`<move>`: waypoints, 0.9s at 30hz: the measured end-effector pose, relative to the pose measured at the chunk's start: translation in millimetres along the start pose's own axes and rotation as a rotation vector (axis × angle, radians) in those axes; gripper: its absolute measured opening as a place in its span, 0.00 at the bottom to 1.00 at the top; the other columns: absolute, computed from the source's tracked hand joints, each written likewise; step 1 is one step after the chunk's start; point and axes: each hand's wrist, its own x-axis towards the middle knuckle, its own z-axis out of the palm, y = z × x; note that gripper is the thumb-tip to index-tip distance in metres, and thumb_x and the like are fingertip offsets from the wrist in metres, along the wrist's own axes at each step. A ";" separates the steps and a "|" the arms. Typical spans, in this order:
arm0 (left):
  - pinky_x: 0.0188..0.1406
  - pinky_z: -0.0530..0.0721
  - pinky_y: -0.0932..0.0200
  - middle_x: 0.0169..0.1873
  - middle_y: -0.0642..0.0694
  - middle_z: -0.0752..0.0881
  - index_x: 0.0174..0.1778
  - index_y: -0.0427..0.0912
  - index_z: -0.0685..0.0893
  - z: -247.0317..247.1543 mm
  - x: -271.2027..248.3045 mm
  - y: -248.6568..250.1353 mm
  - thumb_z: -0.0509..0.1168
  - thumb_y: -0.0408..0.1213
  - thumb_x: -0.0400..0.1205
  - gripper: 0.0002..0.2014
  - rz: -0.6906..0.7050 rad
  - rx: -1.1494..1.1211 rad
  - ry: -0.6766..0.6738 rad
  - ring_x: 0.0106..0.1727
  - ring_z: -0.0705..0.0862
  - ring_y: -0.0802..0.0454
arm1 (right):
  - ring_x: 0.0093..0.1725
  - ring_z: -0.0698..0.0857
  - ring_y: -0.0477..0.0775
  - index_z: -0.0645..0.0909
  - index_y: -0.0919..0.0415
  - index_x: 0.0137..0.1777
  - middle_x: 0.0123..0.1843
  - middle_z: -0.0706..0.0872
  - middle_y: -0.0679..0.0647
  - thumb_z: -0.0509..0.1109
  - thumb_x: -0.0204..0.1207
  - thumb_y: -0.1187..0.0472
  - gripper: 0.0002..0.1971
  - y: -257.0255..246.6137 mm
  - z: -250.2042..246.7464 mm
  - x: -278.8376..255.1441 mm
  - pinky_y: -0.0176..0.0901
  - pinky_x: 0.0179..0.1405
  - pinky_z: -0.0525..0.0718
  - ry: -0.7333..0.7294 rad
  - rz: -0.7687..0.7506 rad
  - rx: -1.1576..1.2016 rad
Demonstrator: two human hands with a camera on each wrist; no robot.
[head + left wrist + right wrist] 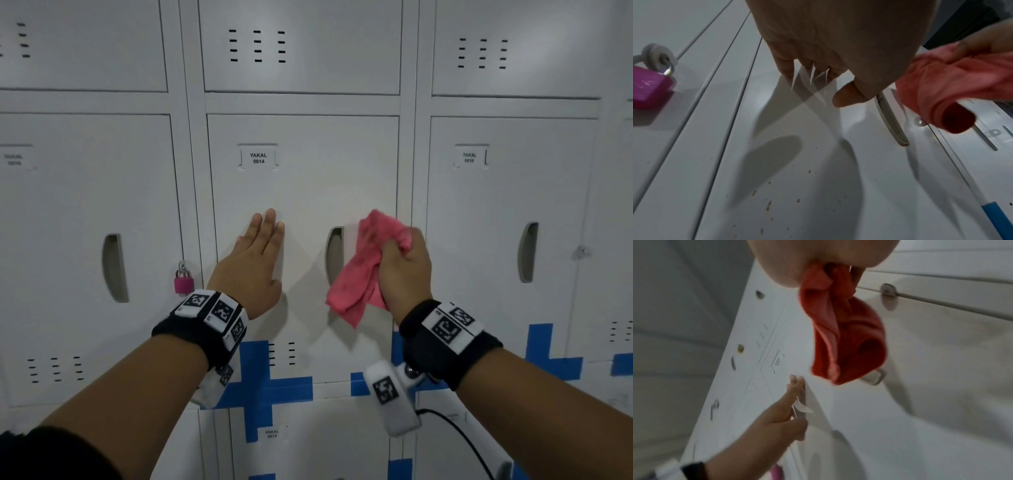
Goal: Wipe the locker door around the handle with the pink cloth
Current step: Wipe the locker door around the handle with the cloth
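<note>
Black wrist bands with printed markers sit nearest the head camera, one on each forearm. Beyond them the left hand [255, 255] lies flat on the locker door [308, 192], its fingers [270, 226] straight and together, palm pressed to the metal. To its right the right hand [406, 265] has its fingers curled round a bunched pink cloth [361, 270], which hangs below the fist and spreads above it. The cloth lies just beside the recessed handle [335, 255], covering the handle's right edge; whether it presses on the door or hangs slightly off it is hard to tell. Left of the left hand's fingers, a pink padlock [184, 281] hangs from the neighbouring locker.

The wiping seems to be under way or just starting. To do it well, the right hand should probably flatten the bundle against the panel rather than drag a loose tail, then circle the handle's rim on every side, including the strip between the handle and the left hand. The left wrist view shows small brownish specks [768, 203] lower on the door, which may need firmer passes. Keeping the left palm braced should stop the door rattling.
</note>
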 end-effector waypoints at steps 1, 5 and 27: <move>0.82 0.60 0.50 0.82 0.50 0.29 0.83 0.46 0.34 0.3 0.1 -0.1 0.58 0.42 0.80 0.44 -0.001 0.000 -0.002 0.83 0.31 0.51 | 0.41 0.83 0.51 0.74 0.59 0.49 0.44 0.82 0.54 0.57 0.80 0.60 0.05 -4.9 3.4 1.0 0.50 0.40 0.85 0.038 -0.083 -0.012; 0.82 0.59 0.49 0.82 0.49 0.29 0.83 0.46 0.34 1.2 0.2 0.1 0.57 0.44 0.81 0.42 -0.001 0.007 -0.002 0.83 0.31 0.50 | 0.47 0.85 0.55 0.71 0.47 0.58 0.52 0.81 0.52 0.54 0.77 0.51 0.12 -2.1 22.0 5.8 0.53 0.42 0.87 -0.126 -0.344 -0.186; 0.79 0.65 0.51 0.82 0.50 0.29 0.83 0.46 0.34 -3.1 -1.0 2.3 0.59 0.41 0.79 0.44 -0.009 0.005 -0.015 0.83 0.31 0.51 | 0.74 0.78 0.60 0.86 0.68 0.54 0.68 0.84 0.65 0.76 0.67 0.69 0.15 61.1 -27.1 11.8 0.52 0.79 0.67 -0.662 -1.180 -0.995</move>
